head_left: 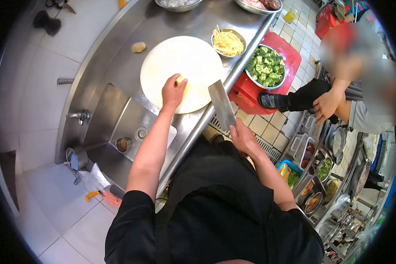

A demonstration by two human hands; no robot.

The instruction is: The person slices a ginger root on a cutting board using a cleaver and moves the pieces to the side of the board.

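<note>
A round white cutting board [163, 59] lies on the steel counter. Over its lower part, my left hand [174, 93] is closed on a pale yellow piece [180, 79] that looks like peeled potato; the fingers hide most of it. My right hand [245, 138] grips the handle of a cleaver [222, 104], whose broad blade extends past the counter's front edge beside the board. Another pale peeled piece [138, 47] sits on the counter left of the board. To the board's upper right stands a metal bowl of thin yellow strips [228, 42].
A bowl of broccoli [265, 67] stands on a red box [290, 48] beside the counter. The sink [105, 119] is at left, holding a small cup [123, 144]. A seated person's leg [299, 97] is at right, near shelves of food trays [312, 193].
</note>
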